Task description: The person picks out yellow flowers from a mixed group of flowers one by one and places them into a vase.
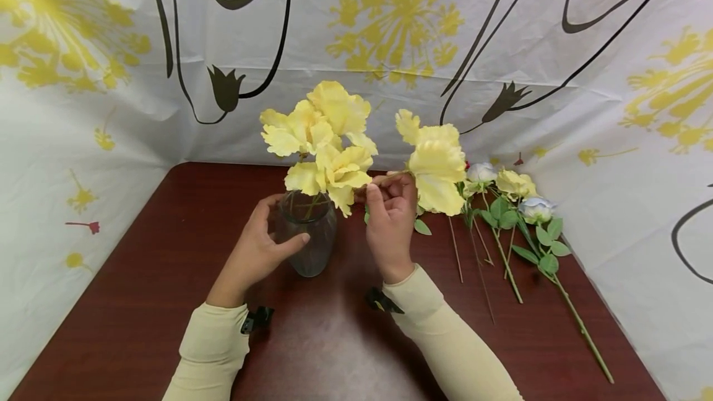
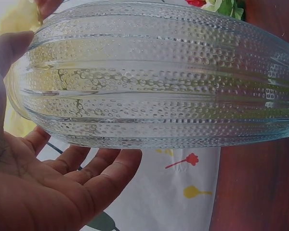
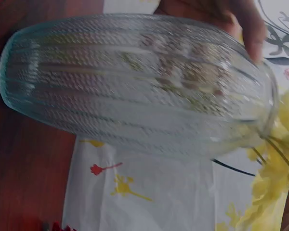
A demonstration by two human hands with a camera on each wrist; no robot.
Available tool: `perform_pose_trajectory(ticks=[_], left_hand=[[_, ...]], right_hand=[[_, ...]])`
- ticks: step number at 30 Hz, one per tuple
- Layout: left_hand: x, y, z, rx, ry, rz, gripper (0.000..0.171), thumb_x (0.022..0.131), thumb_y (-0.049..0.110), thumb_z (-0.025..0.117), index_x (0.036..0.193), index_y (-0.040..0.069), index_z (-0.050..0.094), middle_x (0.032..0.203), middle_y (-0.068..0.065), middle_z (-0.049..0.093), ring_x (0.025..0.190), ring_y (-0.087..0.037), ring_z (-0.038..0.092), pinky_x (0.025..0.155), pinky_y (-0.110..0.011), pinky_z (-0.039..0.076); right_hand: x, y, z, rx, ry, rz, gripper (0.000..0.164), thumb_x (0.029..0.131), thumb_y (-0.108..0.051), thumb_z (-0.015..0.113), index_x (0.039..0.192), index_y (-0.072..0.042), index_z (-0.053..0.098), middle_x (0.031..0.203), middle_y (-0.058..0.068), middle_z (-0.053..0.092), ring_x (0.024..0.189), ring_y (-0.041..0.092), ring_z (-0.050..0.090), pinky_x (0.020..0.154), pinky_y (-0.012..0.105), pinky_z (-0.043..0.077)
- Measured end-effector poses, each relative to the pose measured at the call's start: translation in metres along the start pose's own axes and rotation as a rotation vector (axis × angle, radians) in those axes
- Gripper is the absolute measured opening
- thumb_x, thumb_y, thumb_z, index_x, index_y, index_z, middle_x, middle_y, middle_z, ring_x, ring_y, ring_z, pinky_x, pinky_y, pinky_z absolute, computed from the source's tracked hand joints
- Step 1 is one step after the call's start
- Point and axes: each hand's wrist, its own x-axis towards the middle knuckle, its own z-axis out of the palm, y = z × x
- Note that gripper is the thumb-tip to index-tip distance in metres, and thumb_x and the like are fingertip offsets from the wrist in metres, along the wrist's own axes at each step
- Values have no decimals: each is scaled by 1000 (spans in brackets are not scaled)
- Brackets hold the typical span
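Note:
A ribbed, dimpled glass vase stands upright on the table, with several ruffled yellow flowers rising from its mouth. My left hand loosely cups the vase near its neck, thumb in front and fingers round the far side. In the left wrist view the textured glass lies between that thumb and the fingers. Just right of the vase, my right hand pinches the stem of another yellow flower, whose bloom leans out to the right. Part of that stem is hidden by the fingers.
Right of the hands, several artificial flowers lie on the dark red table, among them a pale blue-white rose and a yellow bloom. Their long stems point toward me. A patterned white cloth encloses the back and sides.

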Motion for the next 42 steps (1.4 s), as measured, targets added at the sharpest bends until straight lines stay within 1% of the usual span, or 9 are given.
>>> perform_pose_trajectory(ticks=[6,9,12,15,18,24,28,35,42], left_hand=[[0,1,0,-3,4,-9,83,84,32,80,148,11,32,142,-9,38,132,-26,38,101,-58,40],[1,1,1,-11,6,-7,82,84,31,80,148,12,33,142,-9,38,131,-26,38,101,-58,40],[2,0,2,-11,5,0,82,85,30,80,148,10,32,142,-10,38,131,-26,39,100,-57,41],[3,-1,1,-6,1,6,83,85,30,80,149,8,31,142,-12,37,132,-27,38,100,-57,41],[3,-1,1,-10,0,7,84,85,30,80,149,8,30,142,-12,37,132,-28,38,101,-57,41],[1,0,0,3,0,-27,86,84,34,80,150,11,30,145,-11,36,133,-27,37,102,-58,39],[0,1,0,21,-2,-43,85,85,36,79,150,12,30,147,-11,34,135,-28,35,103,-59,38],[-1,1,0,33,-15,-59,85,87,36,77,152,11,28,150,-14,31,139,-32,30,105,-63,32],[-2,3,0,42,-12,-60,86,87,36,77,152,10,27,150,-15,31,139,-33,30,106,-62,31]], right_hand=[[-7,13,11,-202,-39,19,6,101,-2,51,96,-4,48,65,1,44,49,13,40,53,26,38],[-8,19,12,-257,-138,-6,4,101,1,51,102,2,54,59,-1,33,50,11,29,57,27,33],[-9,22,11,-258,-242,29,22,100,1,54,122,3,57,70,-1,49,60,8,44,67,28,41],[-11,22,11,-255,-282,89,32,100,-2,57,132,0,56,99,6,63,87,12,58,80,30,45],[-11,22,10,-223,-289,146,33,100,-2,58,133,0,57,121,12,61,111,18,58,89,32,47],[-11,22,0,-279,-341,278,39,98,-5,61,136,-2,53,126,12,59,117,22,56,93,38,47],[-12,20,-21,-403,-400,394,34,100,-23,62,133,-17,60,118,2,65,101,15,61,83,35,48],[-3,12,-68,-468,-478,388,44,102,-21,58,145,-26,50,141,-4,53,117,15,52,91,40,45],[19,0,-129,-714,-358,416,17,99,-20,62,107,-5,61,95,13,62,82,23,56,68,31,47]])
